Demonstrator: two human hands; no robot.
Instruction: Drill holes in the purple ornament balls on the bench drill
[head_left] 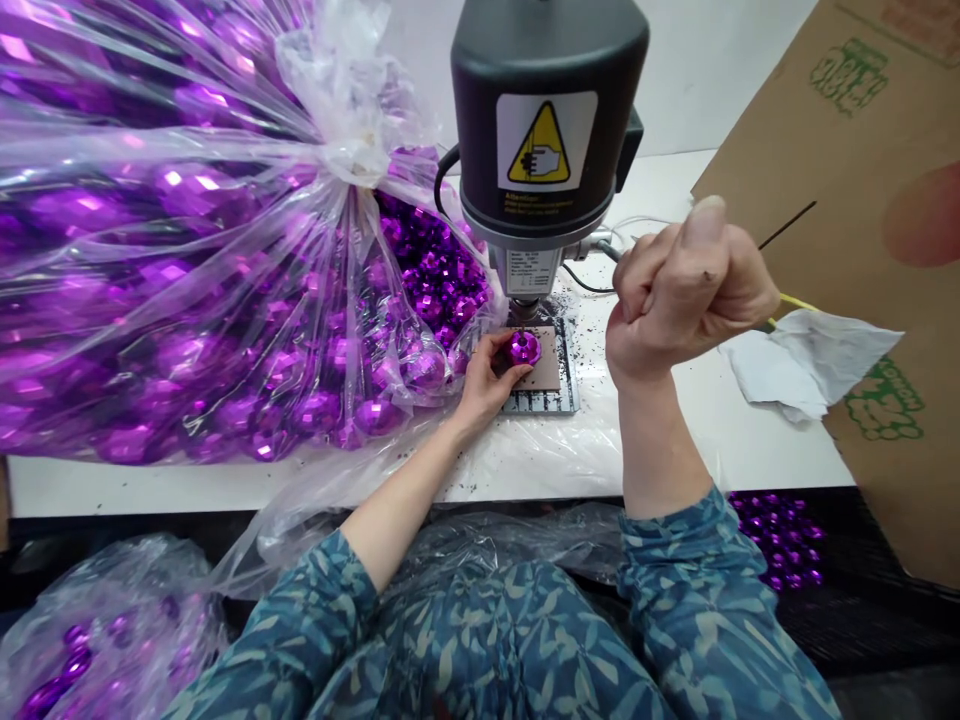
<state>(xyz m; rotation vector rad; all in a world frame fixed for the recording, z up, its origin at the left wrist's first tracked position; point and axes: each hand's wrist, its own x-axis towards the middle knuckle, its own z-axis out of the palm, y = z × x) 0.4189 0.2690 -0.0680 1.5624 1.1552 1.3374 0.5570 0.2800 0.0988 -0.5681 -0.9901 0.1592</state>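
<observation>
Under the black-headed drill press [551,130], my left hand [486,380] pinches a shiny purple faceted ball [525,347] between thumb and fingers. The ball sits on a small brown board [547,372], directly below the chuck, and a hole or dark spot shows on its top. The board lies on the slotted metal base [541,402]. To the right of the press, my right hand [686,285] is closed in a raised fist around the press's feed lever, mostly hidden by the fingers. A thin dark rod [787,225] sticks out behind that fist.
A large clear bag [187,250] of purple balls fills the left of the white table [660,450]. Beside it are loose purple faceted pieces [439,265]. White paper [802,365] and a cardboard box [795,150] stand right. Below are another bag [112,630] and more purple balls [784,540].
</observation>
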